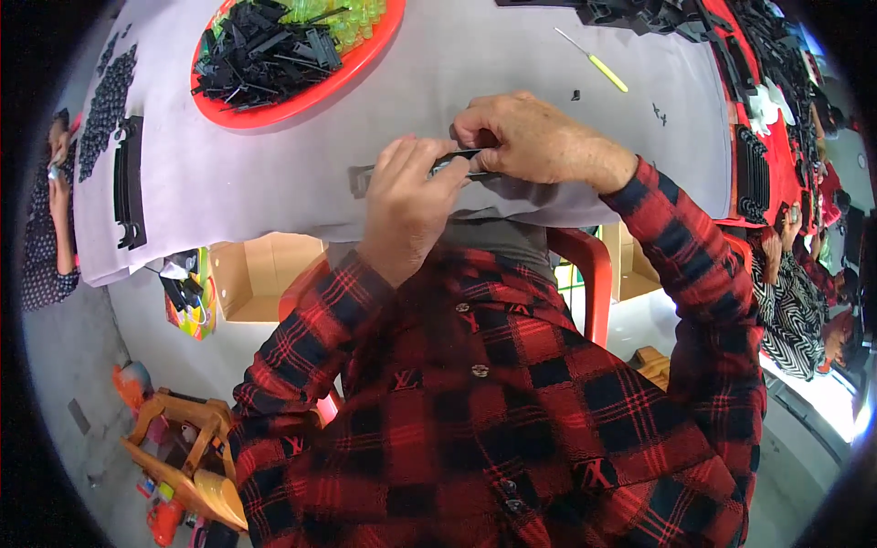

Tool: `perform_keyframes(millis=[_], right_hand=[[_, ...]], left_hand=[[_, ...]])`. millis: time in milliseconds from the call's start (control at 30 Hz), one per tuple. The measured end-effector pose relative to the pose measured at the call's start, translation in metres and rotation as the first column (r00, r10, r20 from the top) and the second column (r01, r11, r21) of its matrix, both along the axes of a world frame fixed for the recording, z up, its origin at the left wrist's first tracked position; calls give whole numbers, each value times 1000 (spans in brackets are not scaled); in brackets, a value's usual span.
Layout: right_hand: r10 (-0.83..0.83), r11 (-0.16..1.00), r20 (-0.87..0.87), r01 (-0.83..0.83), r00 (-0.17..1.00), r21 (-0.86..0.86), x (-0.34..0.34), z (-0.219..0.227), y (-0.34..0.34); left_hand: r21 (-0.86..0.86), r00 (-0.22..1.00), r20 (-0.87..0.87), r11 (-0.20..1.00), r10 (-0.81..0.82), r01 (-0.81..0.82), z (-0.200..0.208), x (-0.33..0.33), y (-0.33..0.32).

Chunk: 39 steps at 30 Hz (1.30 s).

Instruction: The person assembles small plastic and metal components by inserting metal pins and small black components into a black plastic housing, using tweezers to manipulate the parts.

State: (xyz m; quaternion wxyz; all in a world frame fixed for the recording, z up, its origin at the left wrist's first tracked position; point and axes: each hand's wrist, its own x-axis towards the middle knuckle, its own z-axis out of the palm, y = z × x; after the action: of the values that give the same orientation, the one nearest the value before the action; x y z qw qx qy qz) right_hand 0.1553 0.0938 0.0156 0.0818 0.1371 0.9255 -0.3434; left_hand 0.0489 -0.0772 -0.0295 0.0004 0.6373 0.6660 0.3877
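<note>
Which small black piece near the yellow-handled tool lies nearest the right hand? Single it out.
The lone piece just beyond the right hand; the other two lie close together, right of the yellow-handled tool.

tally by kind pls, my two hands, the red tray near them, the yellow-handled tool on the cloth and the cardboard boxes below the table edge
Hands, left hand and right hand: 2
Red tray: 1
Yellow-handled tool: 1
Cardboard boxes: 2
Total: 6
</note>
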Motion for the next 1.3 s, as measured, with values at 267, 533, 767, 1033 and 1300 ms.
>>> perform_keyframes(millis=[267,533,767,1033,1300], right_hand=[[-99,988,-137,81,986,-131,16,17,28],[-98,606,-290,288,952,741,60,-13,112],[-177,552,-225,286,958,783,47,-26,115],[-666,664,-181,465,723,-586,47,17,62],[-741,223,-235,-100,629,-970,24,11,-22]], left_hand=[[26,1000,-13,1000,-1,1,-4,-1,-3],[112,991,-107,991,79,-67,-4,3,-10],[134,976,-168,984,136,-114,-3,8,-17],[29,967,-193,986,165,-163,-6,11,-10],[143,975,-160,981,157,-134,-15,11,-7]])
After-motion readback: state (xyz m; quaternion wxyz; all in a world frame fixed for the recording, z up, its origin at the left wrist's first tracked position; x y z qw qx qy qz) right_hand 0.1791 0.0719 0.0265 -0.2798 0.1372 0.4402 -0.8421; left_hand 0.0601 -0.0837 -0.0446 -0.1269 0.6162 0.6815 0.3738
